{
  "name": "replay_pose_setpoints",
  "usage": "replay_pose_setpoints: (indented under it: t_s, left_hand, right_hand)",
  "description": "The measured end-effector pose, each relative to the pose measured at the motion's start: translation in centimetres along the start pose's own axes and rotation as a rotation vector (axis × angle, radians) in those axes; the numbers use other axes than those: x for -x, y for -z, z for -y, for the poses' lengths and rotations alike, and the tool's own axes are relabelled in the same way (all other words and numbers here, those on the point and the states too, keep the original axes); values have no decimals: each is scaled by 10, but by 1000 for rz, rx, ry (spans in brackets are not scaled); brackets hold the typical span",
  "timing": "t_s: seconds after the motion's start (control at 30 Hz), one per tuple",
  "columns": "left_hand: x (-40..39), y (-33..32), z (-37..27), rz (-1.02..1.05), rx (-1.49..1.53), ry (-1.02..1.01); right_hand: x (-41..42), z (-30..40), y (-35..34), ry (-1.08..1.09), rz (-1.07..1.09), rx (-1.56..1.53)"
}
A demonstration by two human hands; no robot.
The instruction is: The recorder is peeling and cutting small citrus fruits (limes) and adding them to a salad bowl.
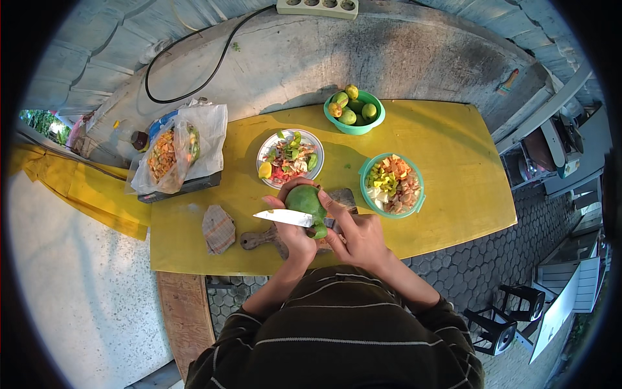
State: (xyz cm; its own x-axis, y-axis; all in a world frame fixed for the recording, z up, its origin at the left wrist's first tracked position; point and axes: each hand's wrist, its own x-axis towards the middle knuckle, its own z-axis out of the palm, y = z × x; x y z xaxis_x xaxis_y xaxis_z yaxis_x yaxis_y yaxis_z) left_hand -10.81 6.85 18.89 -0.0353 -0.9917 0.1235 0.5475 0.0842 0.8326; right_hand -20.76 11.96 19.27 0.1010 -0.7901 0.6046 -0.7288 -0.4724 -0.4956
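My left hand (294, 238) holds a green mango (302, 199) above a wooden cutting board (344, 198). A kitchen knife (284, 217) is in my right hand (359, 236), its blade pointing left across the fruit. A curl of green peel (318, 230) hangs at the blade near my right thumb; my right fingertips also touch the mango. Just beyond, a white plate (319, 142) bears peels and fruit scraps. To the right, a green bowl (422, 187) contains cut fruit in several colours. Farther back, another green bowl (354, 129) holds several whole mangoes (369, 112).
A folded checked cloth (218, 229) lies left of the board on the yellow table (452, 160). Plastic bags of cut fruit (163, 154) rest on a dark box (204, 183) at the left. Behind stands a concrete wall with a black cable (221, 63) and a power strip (318, 8).
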Motion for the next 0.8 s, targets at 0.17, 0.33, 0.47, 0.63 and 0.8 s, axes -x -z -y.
replay_pose_setpoints:
  t_s: [0.17,0.33,0.47,0.63,0.8]
  left_hand:
    - [1,5,4,-9,-219,-168]
    - [1,6,-8,61,126,23]
    - [4,5,-4,141,131,5]
    - [2,5,7,32,-509,-492]
    - [-6,9,-7,186,56,-90]
  right_hand:
    - [1,10,-6,-141,-38,-83]
    - [1,2,-3,-39,-17,-15]
    - [1,-1,-3,6,-70,22]
    - [1,3,-4,-58,-61,-54]
    - [0,6,11,-208,129,-137]
